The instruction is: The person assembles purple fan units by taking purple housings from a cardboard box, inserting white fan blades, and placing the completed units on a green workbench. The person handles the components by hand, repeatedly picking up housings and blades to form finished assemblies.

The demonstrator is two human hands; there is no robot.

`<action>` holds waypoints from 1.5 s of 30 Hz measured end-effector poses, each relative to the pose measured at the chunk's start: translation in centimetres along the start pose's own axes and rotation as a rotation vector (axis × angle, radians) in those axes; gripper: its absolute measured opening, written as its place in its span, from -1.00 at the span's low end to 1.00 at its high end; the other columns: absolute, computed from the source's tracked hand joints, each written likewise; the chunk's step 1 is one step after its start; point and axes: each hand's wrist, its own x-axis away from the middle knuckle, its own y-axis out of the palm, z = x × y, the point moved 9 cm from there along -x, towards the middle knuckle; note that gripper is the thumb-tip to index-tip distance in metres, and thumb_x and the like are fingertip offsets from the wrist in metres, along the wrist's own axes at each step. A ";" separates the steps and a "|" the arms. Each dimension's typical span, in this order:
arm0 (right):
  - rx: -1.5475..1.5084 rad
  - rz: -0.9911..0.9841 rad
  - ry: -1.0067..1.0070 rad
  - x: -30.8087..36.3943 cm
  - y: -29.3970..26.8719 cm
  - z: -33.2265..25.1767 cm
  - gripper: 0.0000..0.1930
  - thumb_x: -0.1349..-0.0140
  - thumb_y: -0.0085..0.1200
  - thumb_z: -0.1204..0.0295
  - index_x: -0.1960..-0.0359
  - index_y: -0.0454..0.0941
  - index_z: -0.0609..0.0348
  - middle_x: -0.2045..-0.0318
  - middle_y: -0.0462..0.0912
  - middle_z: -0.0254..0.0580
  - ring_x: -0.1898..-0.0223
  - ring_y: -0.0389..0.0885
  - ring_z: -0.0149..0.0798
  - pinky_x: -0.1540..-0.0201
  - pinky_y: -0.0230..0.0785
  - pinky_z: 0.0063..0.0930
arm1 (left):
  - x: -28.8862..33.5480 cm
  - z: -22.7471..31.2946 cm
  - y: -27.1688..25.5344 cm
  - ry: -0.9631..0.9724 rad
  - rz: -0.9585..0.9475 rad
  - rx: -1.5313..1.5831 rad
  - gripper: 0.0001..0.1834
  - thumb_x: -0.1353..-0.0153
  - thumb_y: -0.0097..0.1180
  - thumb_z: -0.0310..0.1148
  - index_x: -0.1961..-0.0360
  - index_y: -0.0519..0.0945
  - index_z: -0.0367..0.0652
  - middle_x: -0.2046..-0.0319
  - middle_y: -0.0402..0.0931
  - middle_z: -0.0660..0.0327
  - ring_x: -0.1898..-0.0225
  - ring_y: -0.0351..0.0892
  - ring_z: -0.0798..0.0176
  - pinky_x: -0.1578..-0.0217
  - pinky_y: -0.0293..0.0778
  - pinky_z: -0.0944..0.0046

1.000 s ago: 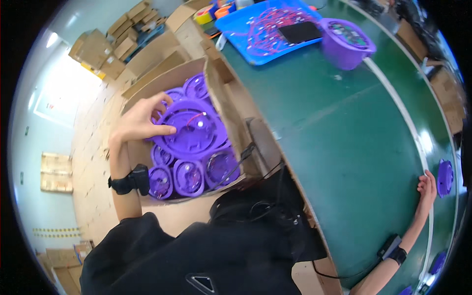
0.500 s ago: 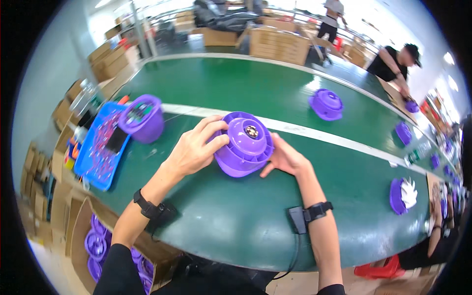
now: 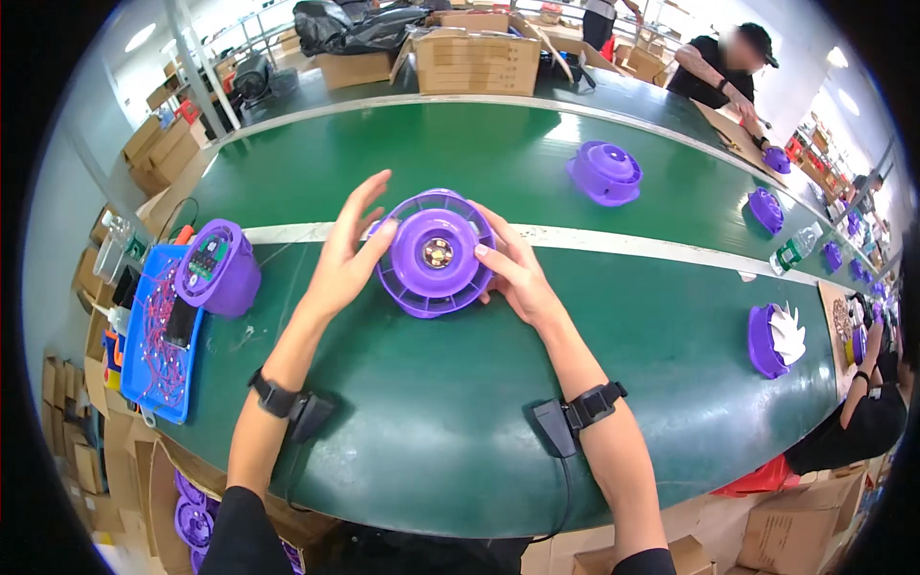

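Over the green work table, I hold a round purple plastic housing [image 3: 422, 273]. Its slotted outer ring and raised centre, with a small dark round part full of metallic spots, face up toward me. My right hand [image 3: 517, 273] grips its right side, thumb on the upper face and the other fingers partly hidden behind the rim. At the left rim, my left hand [image 3: 347, 254] is open, fingers stretched upward and apart; its thumb tip lies at the edge, and whether it touches I cannot tell. Both wrists wear black straps with small boxes.
Left stands a purple container [image 3: 230, 283] with a green circuit board, beside a blue tray [image 3: 182, 383] of thin wires. More purple housings [image 3: 606, 174] sit along the table [image 3: 402, 412]. Right are a purple ring with white fan blades [image 3: 786, 335] and a bottle [image 3: 795, 249]. Co-workers work beyond.
The housing has turned so its round face points more toward me. My left fingers have loosened and spread off it, while my right hand has closed onto its right side. The view has shifted.
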 end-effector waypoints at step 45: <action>-0.298 0.014 0.227 -0.7 -1.6 3.3 -0.27 -0.38 -0.35 -0.24 -0.35 0.10 0.06 0.27 0.63 0.06 0.33 0.65 -0.16 0.35 0.52 -0.36 | -0.4 -11.5 0.9 -0.582 0.364 0.996 -0.64 -0.41 -0.05 -0.13 -0.08 0.45 -0.10 -0.08 0.49 0.16 -0.13 0.45 0.20 -0.20 0.36 0.04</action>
